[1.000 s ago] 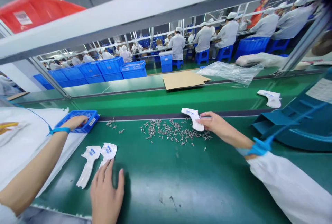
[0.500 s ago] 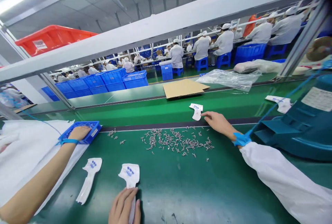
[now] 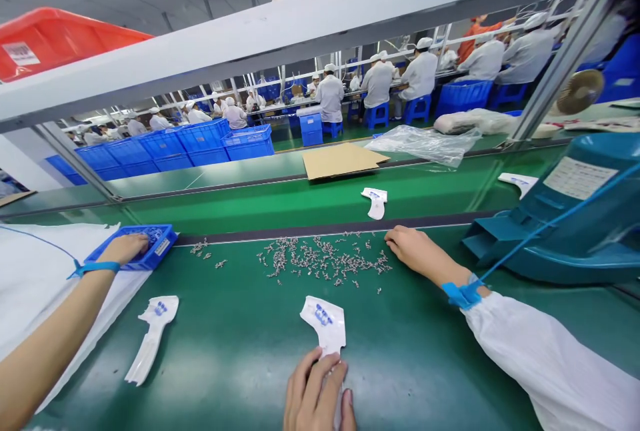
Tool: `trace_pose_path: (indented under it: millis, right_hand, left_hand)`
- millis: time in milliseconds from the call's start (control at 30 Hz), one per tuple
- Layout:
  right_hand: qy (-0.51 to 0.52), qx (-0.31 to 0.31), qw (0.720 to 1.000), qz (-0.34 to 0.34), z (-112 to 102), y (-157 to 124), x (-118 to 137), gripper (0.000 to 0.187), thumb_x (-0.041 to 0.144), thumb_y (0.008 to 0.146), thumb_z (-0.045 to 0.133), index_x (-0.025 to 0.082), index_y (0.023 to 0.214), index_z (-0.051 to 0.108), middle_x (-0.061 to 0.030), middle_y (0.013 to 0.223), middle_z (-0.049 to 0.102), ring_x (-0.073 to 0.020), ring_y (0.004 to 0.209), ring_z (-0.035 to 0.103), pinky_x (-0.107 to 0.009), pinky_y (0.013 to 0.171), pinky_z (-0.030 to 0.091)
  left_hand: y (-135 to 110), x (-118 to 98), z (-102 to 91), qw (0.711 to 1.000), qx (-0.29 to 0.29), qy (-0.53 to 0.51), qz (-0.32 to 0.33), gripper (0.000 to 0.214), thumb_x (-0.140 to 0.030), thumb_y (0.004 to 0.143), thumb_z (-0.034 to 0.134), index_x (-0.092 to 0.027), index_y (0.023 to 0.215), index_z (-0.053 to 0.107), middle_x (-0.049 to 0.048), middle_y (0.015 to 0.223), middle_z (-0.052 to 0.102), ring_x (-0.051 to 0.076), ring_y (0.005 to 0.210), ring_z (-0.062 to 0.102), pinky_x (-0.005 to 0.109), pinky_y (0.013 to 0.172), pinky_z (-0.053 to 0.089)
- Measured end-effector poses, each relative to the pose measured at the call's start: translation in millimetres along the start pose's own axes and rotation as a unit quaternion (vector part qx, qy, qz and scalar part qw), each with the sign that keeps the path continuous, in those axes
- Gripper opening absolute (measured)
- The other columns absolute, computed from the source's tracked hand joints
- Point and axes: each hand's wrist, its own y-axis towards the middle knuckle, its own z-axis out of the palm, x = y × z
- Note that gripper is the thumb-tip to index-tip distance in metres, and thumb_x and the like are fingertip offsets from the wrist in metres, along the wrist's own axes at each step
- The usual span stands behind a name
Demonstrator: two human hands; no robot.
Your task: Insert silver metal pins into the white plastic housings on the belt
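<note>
In front of me, my left hand grips a white plastic handle-shaped housing half with blue parts on its head; the hand covers its lower part. My right hand, in a white sleeve with a blue wrist strap, touches the table at the right end of a scatter of small metal parts. Its fingers are curled together; whatever they pinch is hidden. A similar housing half lies on the green belt beyond. Another housing half lies left of my left hand.
At left, a co-worker's hand reaches into a blue tray beside a white sheet. A teal machine stands at right. Cardboard and clear plastic film lie behind the belt. A metal rail crosses above.
My right hand has drawn back from the housing half on the belt to the edge of the small parts. My left hand and its housing half have moved right. The view has shifted too.
</note>
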Motion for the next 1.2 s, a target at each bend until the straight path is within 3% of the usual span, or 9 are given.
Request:
trace_pose_path:
  millis: [200, 333, 400, 467, 567, 733, 833, 1000, 1200]
  right_hand:
    - [0.025, 0.009, 0.999, 0.042, -17.5, -11.8, 11.1, 0.017, 0.017, 0.090, 0.049, 0.018, 0.084, 0.064, -0.0113, 0.086, 0.070, -0.0261, 0.082, 0.067, -0.030, 0.064, 0.041]
    - [0.101, 0.032, 0.993, 0.049, -34.1, -32.0, 33.9, 0.017, 0.028, 0.091, 0.049, 0.021, 0.085, 0.064, -0.0045, 0.080, 0.072, -0.0198, 0.073, 0.066, -0.025, 0.061, 0.044]
    - [0.200, 0.069, 0.977, 0.036, -38.6, -49.4, 56.2, 0.021, 0.035, 0.093, 0.049, 0.022, 0.087, 0.065, -0.0033, 0.082, 0.072, -0.0182, 0.074, 0.065, -0.024, 0.063, 0.046]
    - [0.306, 0.130, 0.943, 0.026, -39.0, -69.7, 83.9, 0.024, 0.039, 0.093, 0.049, 0.021, 0.088, 0.065, -0.0027, 0.081, 0.069, -0.0176, 0.073, 0.062, -0.025, 0.063, 0.046]
    - [0.365, 0.209, 0.907, 0.024, -34.1, -97.7, 125.8, 0.025, 0.040, 0.093, 0.051, 0.021, 0.086, 0.066, -0.0005, 0.074, 0.064, -0.0154, 0.067, 0.055, -0.023, 0.058, 0.040]
    - [0.396, 0.250, 0.882, 0.058, -23.3, -122.4, 164.6, 0.021, 0.034, 0.092, 0.052, 0.020, 0.082, 0.065, 0.0013, 0.068, 0.061, -0.0137, 0.063, 0.051, -0.023, 0.056, 0.035]
    - [0.399, 0.230, 0.884, 0.079, -18.9, -126.9, 168.2, 0.019, 0.031, 0.092, 0.052, 0.021, 0.082, 0.064, 0.0017, 0.069, 0.062, -0.0143, 0.064, 0.053, -0.023, 0.058, 0.037]
    - [0.417, 0.228, 0.875, 0.086, -13.3, -126.7, 171.7, 0.017, 0.031, 0.090, 0.053, 0.021, 0.083, 0.064, 0.0018, 0.068, 0.061, -0.0147, 0.063, 0.054, -0.023, 0.057, 0.038]
    - [0.362, 0.208, 0.905, 0.083, -11.0, -125.6, 181.0, 0.014, 0.028, 0.088, 0.052, 0.022, 0.080, 0.062, 0.0029, 0.065, 0.057, -0.0149, 0.061, 0.052, -0.023, 0.056, 0.036]
  left_hand:
    - [0.2, 5.9, -4.3, 0.998, 0.014, -0.056, -0.019, 0.043, -0.010, 0.087, 0.051, -0.026, 0.127, 0.055, 0.0068, 0.118, 0.071, 0.022, 0.115, 0.064, 0.037, 0.095, 0.055]
    - [11.0, 13.3, -15.4, 0.995, 0.075, -0.046, -0.056, 0.043, -0.022, 0.093, 0.051, -0.027, 0.136, 0.050, 0.0070, 0.136, 0.062, 0.025, 0.131, 0.054, 0.042, 0.102, 0.052]
    - [19.2, 13.7, -22.7, 0.988, 0.137, -0.037, -0.064, 0.051, -0.030, 0.095, 0.052, -0.026, 0.145, 0.041, 0.0070, 0.147, 0.052, 0.027, 0.139, 0.045, 0.045, 0.106, 0.049]
    - [26.1, 13.1, -28.8, 0.977, 0.201, -0.032, -0.062, 0.059, -0.035, 0.095, 0.052, -0.025, 0.151, 0.033, 0.0069, 0.154, 0.043, 0.029, 0.144, 0.037, 0.048, 0.109, 0.046]
    - [30.5, 11.9, -32.6, 0.963, 0.258, -0.032, -0.066, 0.060, -0.039, 0.097, 0.049, -0.025, 0.152, 0.031, 0.0055, 0.158, 0.037, 0.029, 0.148, 0.030, 0.052, 0.113, 0.041]
    - [28.4, 9.5, -32.5, 0.961, 0.258, -0.050, -0.082, 0.064, -0.051, 0.094, 0.054, -0.023, 0.148, 0.037, 0.0083, 0.156, 0.040, 0.031, 0.148, 0.029, 0.052, 0.114, 0.039]
    - [28.8, 7.6, -33.9, 0.963, 0.251, -0.063, -0.080, 0.076, -0.058, 0.085, 0.063, -0.019, 0.147, 0.039, 0.0131, 0.153, 0.043, 0.035, 0.146, 0.032, 0.056, 0.111, 0.041]
    - [29.8, 6.1, -34.6, 0.964, 0.242, -0.075, -0.075, 0.084, -0.065, 0.082, 0.064, -0.017, 0.146, 0.039, 0.0164, 0.151, 0.046, 0.038, 0.143, 0.036, 0.059, 0.109, 0.042]
    - [26.9, 6.9, -33.5, 0.965, 0.237, -0.082, -0.077, 0.085, -0.067, 0.082, 0.062, -0.018, 0.147, 0.037, 0.0153, 0.151, 0.045, 0.036, 0.144, 0.035, 0.058, 0.110, 0.041]
